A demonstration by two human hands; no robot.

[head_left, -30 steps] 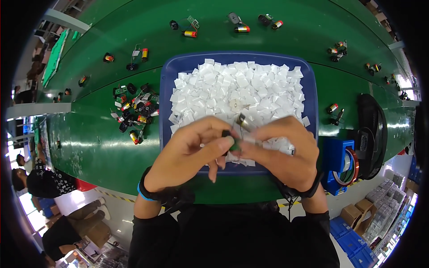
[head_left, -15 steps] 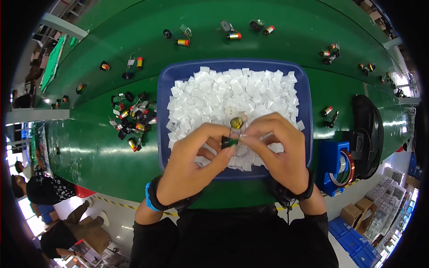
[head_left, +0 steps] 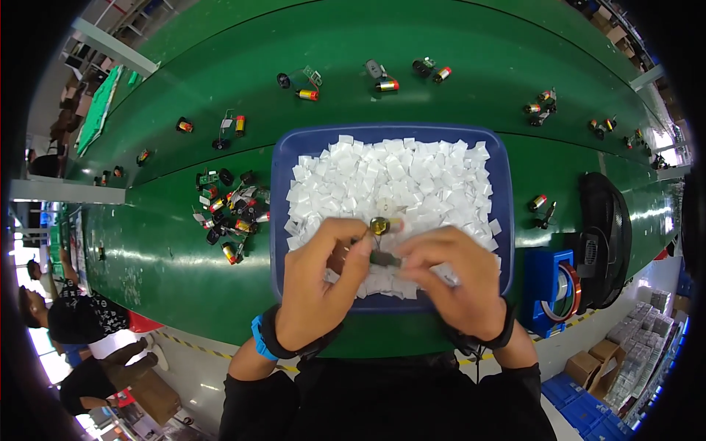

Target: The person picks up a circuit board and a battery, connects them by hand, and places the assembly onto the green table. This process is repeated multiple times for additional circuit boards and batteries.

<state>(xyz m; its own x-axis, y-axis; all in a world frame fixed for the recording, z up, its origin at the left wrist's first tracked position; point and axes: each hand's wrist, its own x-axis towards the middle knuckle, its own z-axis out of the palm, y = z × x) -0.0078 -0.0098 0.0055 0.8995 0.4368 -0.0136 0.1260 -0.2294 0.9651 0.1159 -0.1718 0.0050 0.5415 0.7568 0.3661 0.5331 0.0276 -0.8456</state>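
My left hand (head_left: 316,275) is closed, its thumb and fingertips pinching a small wired electronic assembly over the tub. A small battery cell (head_left: 379,226) with a shiny yellow end shows at the assembly's top, just beyond those fingertips. Below it, thin wires run to a dark green circuit board (head_left: 384,258), smeared by motion. My right hand (head_left: 460,275) is blurred too, with thumb and forefinger closed at the board's right end. Beneath both hands lies a blue plastic tub (head_left: 502,184) filled with small white square pieces (head_left: 397,169).
A pile of wired battery assemblies (head_left: 232,209) lies left of the tub on the green table (head_left: 184,272). More assemblies (head_left: 386,82) are spread along the back. On the right stand a blue tape dispenser (head_left: 540,294) and a black case (head_left: 607,235). People (head_left: 81,316) are at far left.
The view has shifted, so the tub and table sit lower in the picture. The battery end has moved closer to my left fingertips. My right fingers have shifted slightly away from it.
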